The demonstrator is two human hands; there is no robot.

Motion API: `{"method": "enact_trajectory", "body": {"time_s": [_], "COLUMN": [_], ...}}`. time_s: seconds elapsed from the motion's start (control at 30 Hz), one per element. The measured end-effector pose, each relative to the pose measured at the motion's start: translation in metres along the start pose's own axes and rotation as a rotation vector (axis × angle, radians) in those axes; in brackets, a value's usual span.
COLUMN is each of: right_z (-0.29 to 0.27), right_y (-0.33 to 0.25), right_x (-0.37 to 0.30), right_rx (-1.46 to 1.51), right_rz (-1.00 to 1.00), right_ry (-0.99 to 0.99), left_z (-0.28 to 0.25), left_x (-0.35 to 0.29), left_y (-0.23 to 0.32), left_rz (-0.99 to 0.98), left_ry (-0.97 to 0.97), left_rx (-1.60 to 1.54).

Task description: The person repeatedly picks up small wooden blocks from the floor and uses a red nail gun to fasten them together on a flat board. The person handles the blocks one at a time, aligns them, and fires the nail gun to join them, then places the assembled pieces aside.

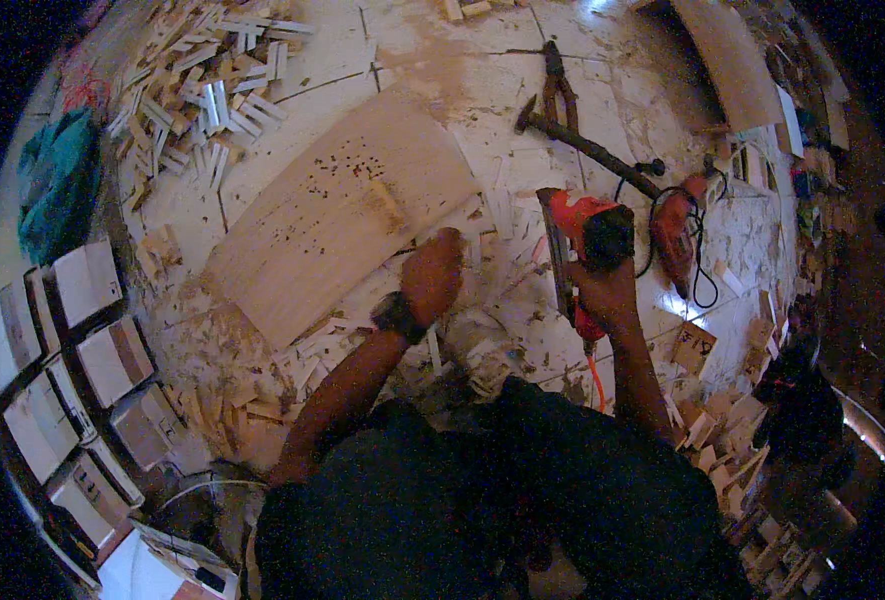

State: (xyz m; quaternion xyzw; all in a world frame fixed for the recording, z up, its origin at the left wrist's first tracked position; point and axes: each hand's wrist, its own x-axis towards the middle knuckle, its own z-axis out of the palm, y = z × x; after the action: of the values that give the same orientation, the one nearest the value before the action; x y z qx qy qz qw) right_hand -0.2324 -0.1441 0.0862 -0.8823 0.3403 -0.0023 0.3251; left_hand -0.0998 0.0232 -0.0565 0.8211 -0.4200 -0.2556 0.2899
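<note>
My right hand (602, 290) is wrapped round a red and black nail gun (572, 215) with an orange hose (596, 380) running from its lower end. My left hand (433, 273), with a dark watch (398, 315) on the wrist, is closed beside the near right edge of a flat wooden board (342, 220). Whatever its fingers may hold is hidden. Many small dark bits (347, 165) lie scattered on the board, along with a short wood strip (387, 205).
Beyond the nail gun lie a hammer (592, 150), pliers (557, 80) and a red corded power tool (674, 235). Wood strips (212, 100) are heaped at the far left. Stacked wooden blocks (112, 360) and a green cloth (59, 185) are at the left. Scraps cover the floor near my legs.
</note>
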Motion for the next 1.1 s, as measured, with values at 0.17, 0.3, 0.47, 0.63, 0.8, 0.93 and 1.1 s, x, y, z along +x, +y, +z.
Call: {"method": "enact_trajectory", "body": {"time_s": [0.17, 0.3, 0.47, 0.63, 0.8, 0.93, 1.1], "right_z": [0.019, 0.037, 0.055, 0.072, 0.089, 0.095, 0.099], "right_y": [-0.008, -0.031, -0.065, -0.083, -0.09, -0.092, -0.095], "right_x": [0.001, 0.008, 0.027, 0.039, 0.048, 0.051, 0.053], "right_rx": [0.31, 0.351, 0.269, 0.238, 0.213, 0.201, 0.142], "right_rz": [0.335, 0.155, 0.144, 0.049, -0.08, 0.02, -0.001], "right_ry": [-0.074, -0.129, -0.317, -0.411, -0.364, -0.405, -0.42], "left_z": [-0.065, -0.081, -0.081, -0.078, -0.075, -0.077, -0.077], "left_x": [-0.001, 0.007, 0.01, 0.012, 0.012, 0.009, 0.01], "left_y": [-0.069, -0.094, -0.099, -0.106, -0.103, -0.097, -0.099], "left_rz": [-0.25, -0.285, -0.19, -0.203, -0.251, -0.237, -0.213], "left_ry": [0.337, 0.226, 0.255, 0.223, 0.213, 0.238, 0.218], "left_rx": [-0.343, -0.446, -0.348, -0.347, -0.363, -0.32, -0.257]}}
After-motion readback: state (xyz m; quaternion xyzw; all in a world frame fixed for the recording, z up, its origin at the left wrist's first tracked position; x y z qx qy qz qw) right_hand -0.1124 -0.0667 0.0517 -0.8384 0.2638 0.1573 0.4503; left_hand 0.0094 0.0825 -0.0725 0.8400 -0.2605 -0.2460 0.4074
